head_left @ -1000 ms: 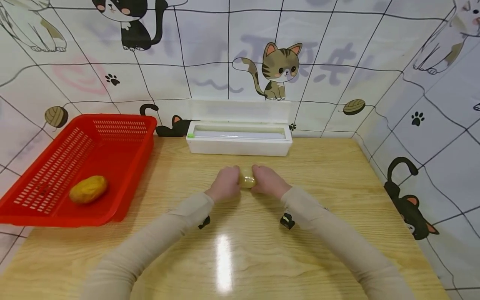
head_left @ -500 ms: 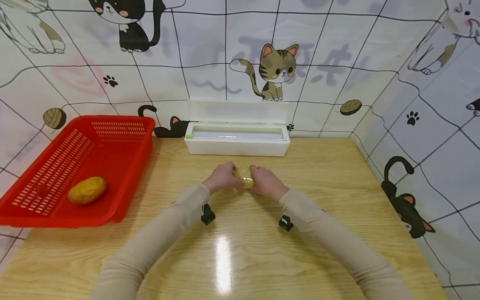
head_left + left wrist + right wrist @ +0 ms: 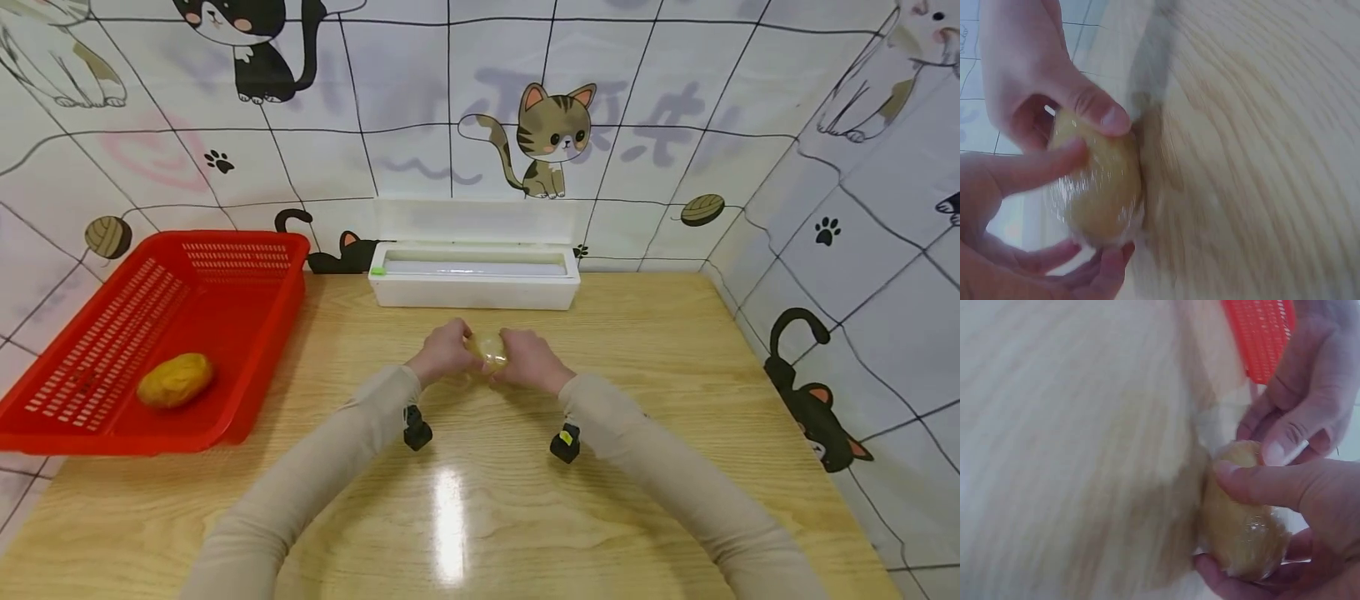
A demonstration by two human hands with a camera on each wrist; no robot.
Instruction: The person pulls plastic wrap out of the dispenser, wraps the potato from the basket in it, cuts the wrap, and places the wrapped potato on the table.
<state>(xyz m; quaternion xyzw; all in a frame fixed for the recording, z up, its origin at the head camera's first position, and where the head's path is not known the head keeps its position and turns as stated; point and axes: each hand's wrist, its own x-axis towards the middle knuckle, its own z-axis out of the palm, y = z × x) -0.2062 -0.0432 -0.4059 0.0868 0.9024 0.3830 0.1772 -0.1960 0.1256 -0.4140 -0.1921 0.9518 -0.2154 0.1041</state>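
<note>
A yellow oval potato (image 3: pixel 491 350), wrapped in shiny clear cling film, is between both hands over the table. My left hand (image 3: pixel 444 350) grips its left end; in the left wrist view the thumb lies on the near side of the potato (image 3: pixel 1107 181) and the fingers curl under the lower end. From the other side my right hand (image 3: pixel 531 361) holds it, its thumb pressed on the film in the right wrist view, where the potato (image 3: pixel 1241 531) has fingers beneath it. Film gathers in wrinkles around the ends.
A red basket (image 3: pixel 270 358) at the left holds another yellow oval piece (image 3: pixel 176 381). Behind the hands, a white cling film box (image 3: pixel 474 292) stands with its lid raised against the cat-printed wall covering (image 3: pixel 420 83). The wooden table (image 3: pixel 637 333) extends to the right.
The left hand has shifted slightly left and its fingers have opened around the potato's end, showing more of the wrapped surface. The right hand keeps hold, its wrist turned slightly.
</note>
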